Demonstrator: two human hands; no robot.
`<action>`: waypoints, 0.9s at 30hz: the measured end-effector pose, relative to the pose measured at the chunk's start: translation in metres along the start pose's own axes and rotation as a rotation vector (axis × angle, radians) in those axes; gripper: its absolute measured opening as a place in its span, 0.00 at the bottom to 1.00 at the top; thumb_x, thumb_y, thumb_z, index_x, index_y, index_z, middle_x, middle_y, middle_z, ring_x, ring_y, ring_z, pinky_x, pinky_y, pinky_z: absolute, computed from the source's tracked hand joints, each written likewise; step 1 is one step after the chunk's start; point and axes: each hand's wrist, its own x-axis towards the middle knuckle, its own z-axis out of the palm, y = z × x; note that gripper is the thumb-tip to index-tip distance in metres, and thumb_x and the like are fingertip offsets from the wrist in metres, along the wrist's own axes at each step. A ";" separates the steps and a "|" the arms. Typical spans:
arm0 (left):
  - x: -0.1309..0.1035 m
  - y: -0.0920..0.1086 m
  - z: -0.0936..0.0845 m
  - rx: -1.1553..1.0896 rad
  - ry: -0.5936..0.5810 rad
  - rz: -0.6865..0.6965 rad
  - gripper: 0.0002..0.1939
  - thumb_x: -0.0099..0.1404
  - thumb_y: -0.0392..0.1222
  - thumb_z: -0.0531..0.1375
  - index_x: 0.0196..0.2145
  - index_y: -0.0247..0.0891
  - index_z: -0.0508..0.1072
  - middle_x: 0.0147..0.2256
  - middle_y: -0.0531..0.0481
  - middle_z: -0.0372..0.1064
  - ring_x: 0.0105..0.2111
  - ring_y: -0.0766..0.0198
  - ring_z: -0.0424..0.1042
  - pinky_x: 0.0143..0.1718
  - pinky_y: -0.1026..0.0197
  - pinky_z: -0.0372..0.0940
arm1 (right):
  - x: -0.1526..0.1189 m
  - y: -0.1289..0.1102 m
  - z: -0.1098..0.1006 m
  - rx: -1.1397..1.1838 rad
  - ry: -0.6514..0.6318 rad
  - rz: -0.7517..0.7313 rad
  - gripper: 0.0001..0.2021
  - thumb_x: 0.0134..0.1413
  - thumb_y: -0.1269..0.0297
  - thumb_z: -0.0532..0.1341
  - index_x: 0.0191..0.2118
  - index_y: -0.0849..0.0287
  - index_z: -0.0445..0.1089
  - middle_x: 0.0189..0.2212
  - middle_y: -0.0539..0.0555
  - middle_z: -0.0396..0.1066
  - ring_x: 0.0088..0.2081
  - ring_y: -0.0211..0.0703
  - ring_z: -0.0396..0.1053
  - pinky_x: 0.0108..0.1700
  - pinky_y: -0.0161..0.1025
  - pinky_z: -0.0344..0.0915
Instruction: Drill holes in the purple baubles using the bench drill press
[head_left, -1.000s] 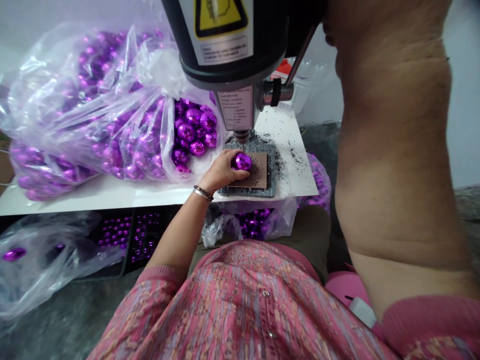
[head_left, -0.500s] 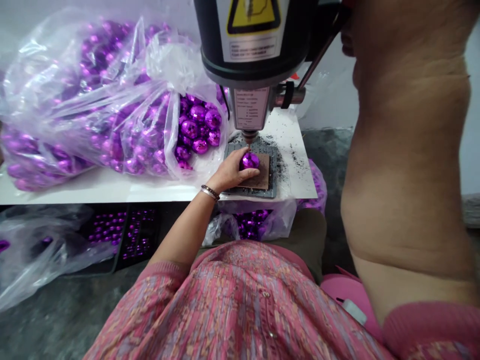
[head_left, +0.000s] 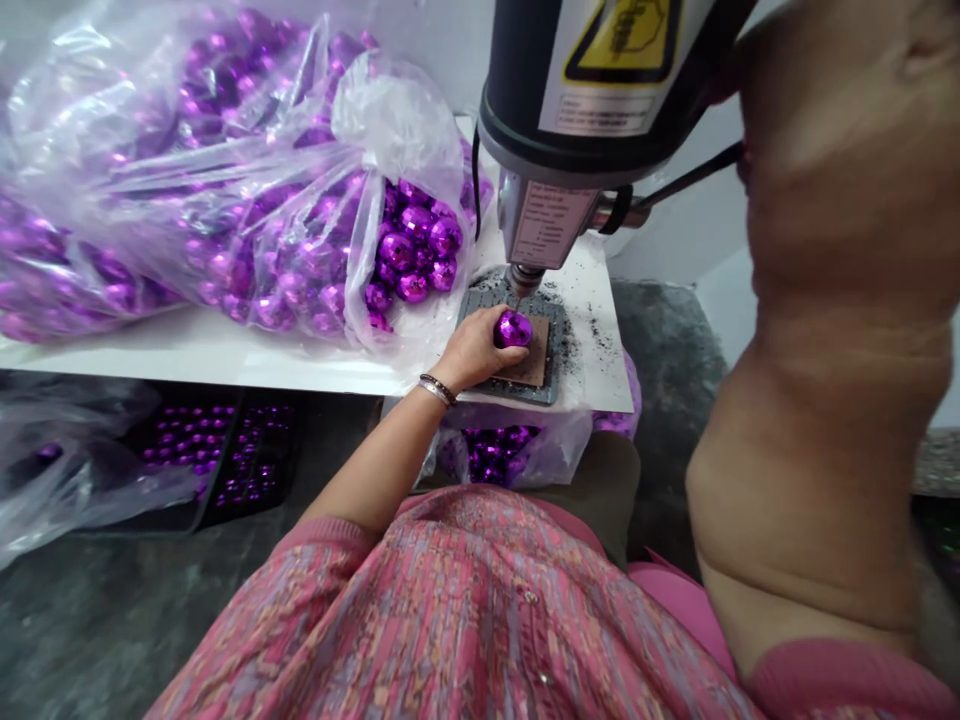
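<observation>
Purple ball [head_left: 514, 329] snug in ball-wide left grip [head_left: 474, 348]

The left grip [head_left: 474, 348] holds a purple ball [head_left: 514, 329] (shiny, faceted) beneath a drill [head_left: 555, 150].

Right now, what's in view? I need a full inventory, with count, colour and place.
Drill press: one, black and grey, upper centre
Dark lever: one, right of the drill press
Purple ball: one, in the left hand, under the drill
Brown board: one, on the grey base
Grey base: one, on the tabletop
Shavings: many, dark, around the base
Large plastic bag: one, clear, full of purple balls, tabletop's left
Tabletop: one, white, centre-left
Black crate: at least one, below left, with purple balls
Bracelets: about two, dark and silvery, left wrist
Shirt: one, pink patterned
Left hand: one, bare
Right arm: one, bare, right side; its hand unclear
</observation>
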 end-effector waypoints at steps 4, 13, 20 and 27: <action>0.000 0.001 0.002 0.018 -0.014 -0.009 0.30 0.59 0.43 0.72 0.58 0.34 0.75 0.53 0.39 0.77 0.56 0.46 0.73 0.61 0.49 0.66 | -0.039 -0.005 0.005 0.114 0.101 -0.017 0.20 0.59 0.62 0.50 0.43 0.53 0.80 0.41 0.49 0.76 0.45 0.30 0.72 0.50 0.37 0.65; 0.000 0.002 0.002 0.026 -0.018 -0.017 0.31 0.61 0.41 0.72 0.61 0.34 0.73 0.56 0.41 0.76 0.58 0.49 0.73 0.62 0.52 0.65 | -0.077 0.016 0.038 0.181 0.293 -0.174 0.23 0.59 0.71 0.50 0.57 0.64 0.70 0.50 0.49 0.71 0.28 0.12 0.49 0.35 0.21 0.55; -0.002 0.003 0.001 0.019 -0.008 -0.017 0.31 0.61 0.42 0.72 0.60 0.34 0.74 0.56 0.41 0.77 0.57 0.50 0.74 0.61 0.53 0.66 | -0.083 0.022 0.046 0.242 0.331 -0.300 0.22 0.59 0.74 0.51 0.58 0.66 0.67 0.49 0.50 0.71 0.29 0.11 0.50 0.34 0.20 0.51; -0.003 0.002 0.007 0.042 0.042 -0.016 0.26 0.60 0.43 0.73 0.55 0.34 0.76 0.50 0.42 0.78 0.53 0.50 0.75 0.58 0.52 0.67 | -0.089 0.030 0.060 0.189 0.414 -0.316 0.20 0.64 0.68 0.51 0.58 0.65 0.68 0.48 0.51 0.71 0.30 0.13 0.51 0.36 0.23 0.52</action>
